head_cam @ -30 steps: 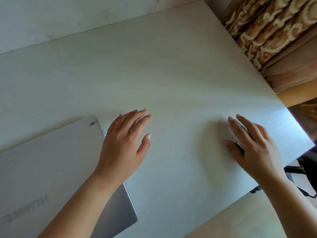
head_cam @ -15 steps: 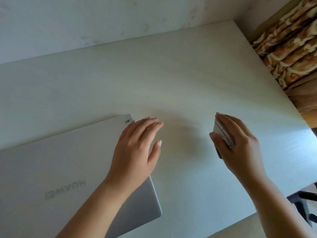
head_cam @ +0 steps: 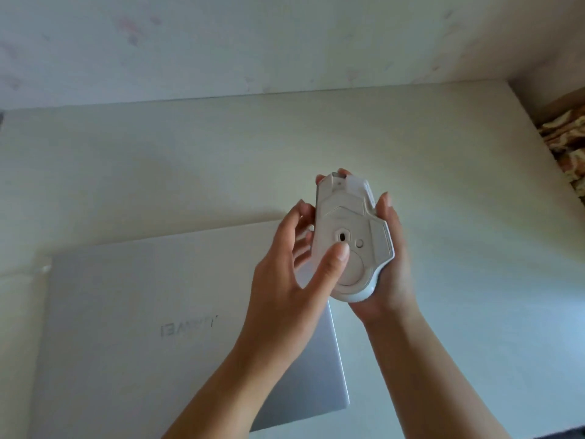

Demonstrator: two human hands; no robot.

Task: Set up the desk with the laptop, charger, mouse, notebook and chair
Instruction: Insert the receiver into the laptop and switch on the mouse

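The right hand [head_cam: 387,267] cradles the white mouse [head_cam: 349,239] belly-up above the desk [head_cam: 443,153], fingers curled round its far side. The left hand [head_cam: 285,280], at the mouse's nine o'clock, presses its thumb on the underside, fingers curling behind. The closed laptop [head_cam: 142,327] lies at seven o'clock.

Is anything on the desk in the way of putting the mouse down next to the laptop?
Nothing visible. Both hands hold the mouse upturned above the desk, and the desktop right of the closed laptop looks bare.
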